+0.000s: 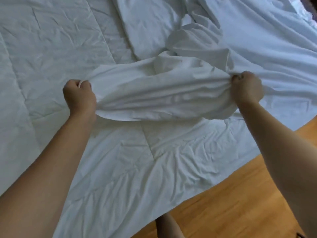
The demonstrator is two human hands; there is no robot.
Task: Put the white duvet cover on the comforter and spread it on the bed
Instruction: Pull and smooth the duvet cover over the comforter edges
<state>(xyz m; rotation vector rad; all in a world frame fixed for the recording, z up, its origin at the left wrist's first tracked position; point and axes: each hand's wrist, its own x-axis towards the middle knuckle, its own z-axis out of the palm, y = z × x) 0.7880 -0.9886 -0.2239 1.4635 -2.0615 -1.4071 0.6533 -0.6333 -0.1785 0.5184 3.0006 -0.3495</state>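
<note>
White cotton duvet cover [163, 93] is gripped bunched in clenched left hand [78, 96] and right hand [247, 89], stretched over the quilted white comforter [60, 48] (still uncovered, pretty much), so its opening probably needs finding next.

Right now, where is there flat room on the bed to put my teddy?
Flat comforter lies left of the left hand, and more near the floor. It is crowded between both hands, right hand included, and behind them, where the cover bunches.

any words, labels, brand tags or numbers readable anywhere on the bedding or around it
None: no text, label, tag or number can be read in the head view.
The duvet cover, bunched in the grip of the left hand and right hand, is plain white.
The quilted comforter shows only stitching.
</note>
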